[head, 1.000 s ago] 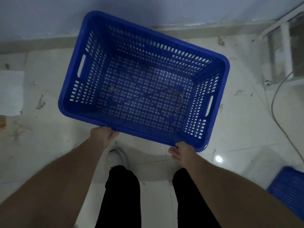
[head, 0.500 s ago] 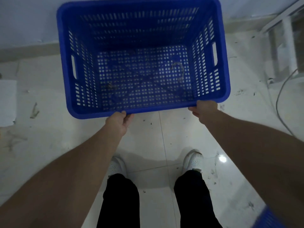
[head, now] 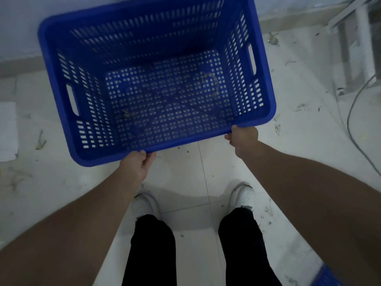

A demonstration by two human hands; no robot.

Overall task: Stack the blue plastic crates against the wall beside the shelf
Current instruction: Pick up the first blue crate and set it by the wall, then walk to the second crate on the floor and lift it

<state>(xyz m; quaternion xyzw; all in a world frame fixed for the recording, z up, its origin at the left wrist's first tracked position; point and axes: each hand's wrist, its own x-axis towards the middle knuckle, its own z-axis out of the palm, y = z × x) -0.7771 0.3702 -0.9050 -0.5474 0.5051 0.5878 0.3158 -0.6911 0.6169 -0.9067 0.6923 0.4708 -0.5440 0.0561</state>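
A large blue perforated plastic crate fills the upper middle of the head view, open side up, with its far side close to the pale wall. My left hand grips the near rim towards its left. My right hand grips the same rim near the right corner. The crate is tilted, its right end further from me. Bits of debris lie on its holed bottom. Whether it rests on the floor I cannot tell.
A white shelf frame stands at the top right, with a grey cable trailing down the floor beside it. A white block sits at the left edge. Another blue crate's corner shows at the bottom right. My feet stand on dirty white tiles.
The crate has swung round from a skewed angle and moved towards the wall. Both hands have stayed on its near rim, and my feet have come into view.
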